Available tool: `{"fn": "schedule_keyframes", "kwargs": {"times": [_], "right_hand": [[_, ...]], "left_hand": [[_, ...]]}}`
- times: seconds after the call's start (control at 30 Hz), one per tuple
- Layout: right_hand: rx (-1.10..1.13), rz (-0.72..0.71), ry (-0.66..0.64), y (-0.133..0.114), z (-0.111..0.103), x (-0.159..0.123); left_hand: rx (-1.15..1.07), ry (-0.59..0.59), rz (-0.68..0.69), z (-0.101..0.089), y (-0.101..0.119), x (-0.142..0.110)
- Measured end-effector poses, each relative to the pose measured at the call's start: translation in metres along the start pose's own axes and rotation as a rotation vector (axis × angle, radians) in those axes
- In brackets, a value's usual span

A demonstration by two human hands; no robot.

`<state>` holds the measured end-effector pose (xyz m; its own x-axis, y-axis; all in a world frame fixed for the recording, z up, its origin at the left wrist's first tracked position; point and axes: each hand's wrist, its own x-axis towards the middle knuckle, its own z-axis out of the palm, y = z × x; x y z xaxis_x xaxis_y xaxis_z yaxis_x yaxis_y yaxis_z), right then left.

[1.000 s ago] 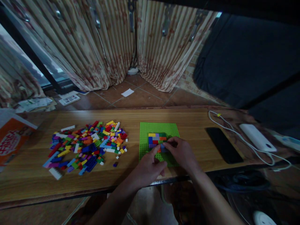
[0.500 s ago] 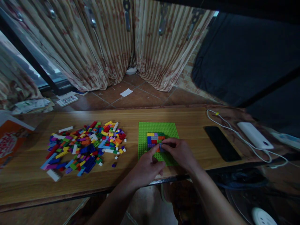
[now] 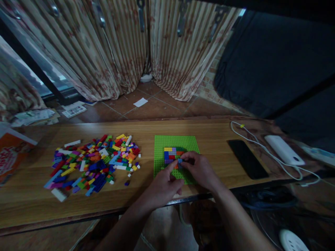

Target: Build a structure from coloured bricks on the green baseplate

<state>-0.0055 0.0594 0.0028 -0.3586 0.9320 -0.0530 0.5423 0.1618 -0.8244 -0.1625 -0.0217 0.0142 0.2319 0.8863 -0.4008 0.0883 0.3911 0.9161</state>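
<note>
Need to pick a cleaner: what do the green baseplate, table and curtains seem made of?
Green baseplate: probably molded plastic, low sheen, with regular studs. Table: wood or wood-look laminate, smooth, with streaky grain. Curtains: likely fabric, matte, hanging in soft folds.

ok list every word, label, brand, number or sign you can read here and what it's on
Nothing can be read with certainty.
Orange-and-white package at the left edge: large lettering, too blurred to read.
White card at the upper left: dark printed blocks, too small to read.
Stacked papers beside it: faint print, too small to read.
</note>
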Motion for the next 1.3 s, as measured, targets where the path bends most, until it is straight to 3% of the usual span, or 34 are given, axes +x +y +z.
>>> {"fn": "schedule_keyframes", "kwargs": {"times": [0.37, 0.63, 1.0, 1.3], "right_hand": [[-0.077, -0.015, 0.008, -0.001, -0.002, -0.001], [-0.061, 0.016, 0.143, -0.002, -0.001, 0.000], [-0.114, 0.083, 0.194, -0.001, 0.009, 0.004], [-0.125, 0.088, 0.170, 0.004, 0.009, 0.011]], "left_hand": [[0.020, 0.019, 0.004, 0.001, -0.004, 0.002], [-0.007, 0.024, 0.028, 0.003, -0.004, 0.002], [0.072, 0.015, 0.032, 0.005, -0.003, 0.002], [0.066, 0.010, 0.067, 0.006, -0.008, 0.006]]}}
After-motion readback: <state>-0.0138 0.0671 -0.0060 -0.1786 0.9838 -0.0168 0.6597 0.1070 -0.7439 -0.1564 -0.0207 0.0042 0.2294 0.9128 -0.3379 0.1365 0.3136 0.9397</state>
